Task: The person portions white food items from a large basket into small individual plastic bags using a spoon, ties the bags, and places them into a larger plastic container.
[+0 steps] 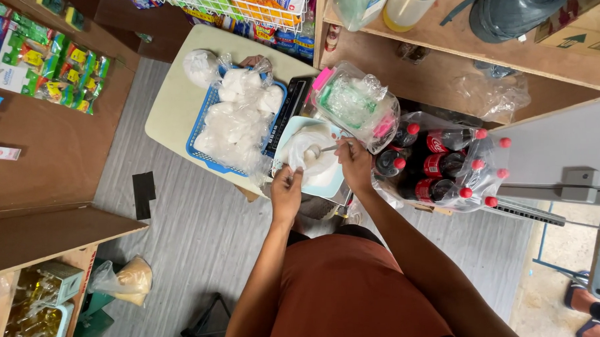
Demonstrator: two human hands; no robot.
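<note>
My left hand (286, 191) grips the near edge of a clear plastic bag (306, 155) holding white granules. The bag rests on a pale blue tray (327, 182) atop a scale. My right hand (354, 163) holds a metal spoon (320, 150) whose bowl reaches into the bag's mouth. Just left of the scale, a blue basket (199, 135) holds several filled, tied bags of the same white stuff (235, 121). A clear lidded container with pink clips (354, 103) stands behind my right hand.
The basket sits on a cream table (171, 93). A shrink-wrapped pack of dark soda bottles with red caps (446, 167) lies to the right. Wooden shelves with goods flank both sides. Another person's sandalled feet (594, 308) show at the lower right.
</note>
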